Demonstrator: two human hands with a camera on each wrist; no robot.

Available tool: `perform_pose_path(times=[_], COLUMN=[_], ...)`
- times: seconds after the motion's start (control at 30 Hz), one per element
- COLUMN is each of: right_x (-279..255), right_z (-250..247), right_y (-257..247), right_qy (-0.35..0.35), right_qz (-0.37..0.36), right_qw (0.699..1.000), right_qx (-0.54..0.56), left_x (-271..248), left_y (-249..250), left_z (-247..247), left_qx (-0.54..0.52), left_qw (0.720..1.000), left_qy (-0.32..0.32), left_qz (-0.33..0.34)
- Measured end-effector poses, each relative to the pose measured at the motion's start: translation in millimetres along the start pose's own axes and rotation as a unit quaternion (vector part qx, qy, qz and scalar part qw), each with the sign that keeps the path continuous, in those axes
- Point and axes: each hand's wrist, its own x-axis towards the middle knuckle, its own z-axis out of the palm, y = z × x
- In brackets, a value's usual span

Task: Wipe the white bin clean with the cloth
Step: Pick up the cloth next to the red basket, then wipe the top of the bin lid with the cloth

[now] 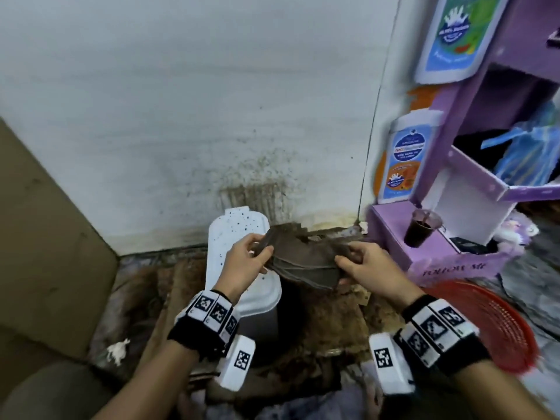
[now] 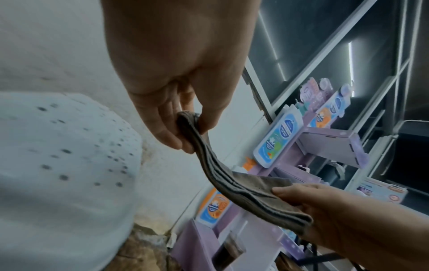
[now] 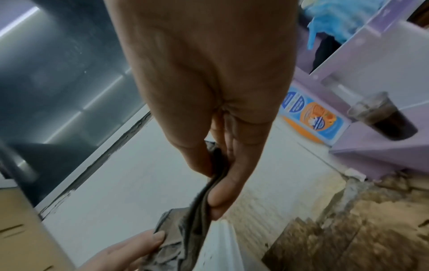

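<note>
The left hand (image 1: 242, 262) pinched one end of the cloth (image 1: 306, 265) and the right hand (image 1: 366, 268) pinched the other, fingers curled round it; it hung folded between them, probably being squared into a pad for wiping; the bin (image 1: 242, 268) stood just below the left hand, lid raised against the wall and dotted with dark specks, likely opened to expose the dirt; right of the right hand a purple stand (image 1: 454, 262) read "FOLLOW ME"; its bottle labels were too blurred to read.
</note>
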Motion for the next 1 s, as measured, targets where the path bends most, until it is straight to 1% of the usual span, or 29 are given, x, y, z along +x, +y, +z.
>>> perform_pose_path(times=[0.1,0.27,0.37,0.47,0.6,0.67,0.73,0.8,0.87,0.93,1.0], right_x=[-2.1,-11.2,-13.9,-9.0,-0.2,0.7,-0.1,-0.3,0.0,3.0,11.4], right_z=[40.7,90.2,109.6,123.2,133.7,137.2,137.5,137.9,141.2,146.3,151.2], right_y=[-3.7,14.0,25.9,33.7,36.1,36.0,37.6,41.4,43.4,43.7,38.8], right_qy=[-0.021,-0.015,-0.031,-0.038,-0.041,-0.034,-0.024,-0.023,-0.005,0.033,0.047], right_qz=[0.034,0.097,0.137,0.156,0.175,0.163,0.127,0.087,0.049,-0.021,-0.109], right_qw=[0.999,0.995,0.99,0.985,0.98,0.984,0.991,0.982,0.976,0.967,0.958], right_qx=[-0.019,-0.014,0.029,0.066,0.08,0.068,-0.043,-0.163,-0.212,-0.251,-0.259], left_x=[0.0,8.0,21.8,39.9,67.1,79.0,87.2,89.6,88.0,81.7,70.9], left_y=[-19.4,-38.6,-44.1,-47.0,-49.9,-51.4,-55.0,-58.8,-62.2,-68.0,-73.9], left_z=[-25.5,-41.8,-42.8,-39.7,-33.9,-32.3,-31.6,-31.2,-34.3,-42.8,-55.3], left_qx=[0.019,0.048,0.097,0.125,0.167,0.187,0.204,0.239,0.277,0.288,0.269], left_qw=[0.999,0.996,0.993,0.991,0.985,0.981,0.977,0.967,0.957,0.954,0.96], left_qy=[0.03,0.077,0.061,0.035,-0.001,-0.014,-0.024,-0.02,0.001,0.028,0.057], left_qz=[0.0,0.005,0.015,0.024,0.05,0.054,0.064,0.082,0.089,0.075,0.051])
